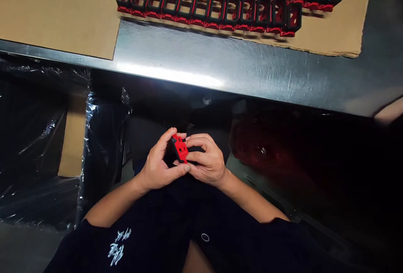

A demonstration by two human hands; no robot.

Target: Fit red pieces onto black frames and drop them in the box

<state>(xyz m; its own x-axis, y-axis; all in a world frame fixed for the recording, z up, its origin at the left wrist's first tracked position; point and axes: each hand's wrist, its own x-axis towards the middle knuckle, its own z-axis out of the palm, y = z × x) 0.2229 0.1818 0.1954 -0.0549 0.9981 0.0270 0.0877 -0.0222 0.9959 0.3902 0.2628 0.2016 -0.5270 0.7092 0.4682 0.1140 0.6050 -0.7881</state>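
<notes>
Between my hands, over my lap and below the table edge, is a small red and black plastic frame, its red side with square cutouts facing up. My left hand grips it from the left, thumb along the near end and forefinger at the far end. From the right, my right hand has its curled fingers against the same frame. Parts of both hands' fingertips are hidden behind the piece. Two rows of similar red and black frames stand on the table beyond.
The metal table runs across the far side, with cardboard sheets on it. Dark plastic-wrapped boxes are at the left. A dim reddish plastic bag lies to the right. Part of another person's arm shows at the right edge.
</notes>
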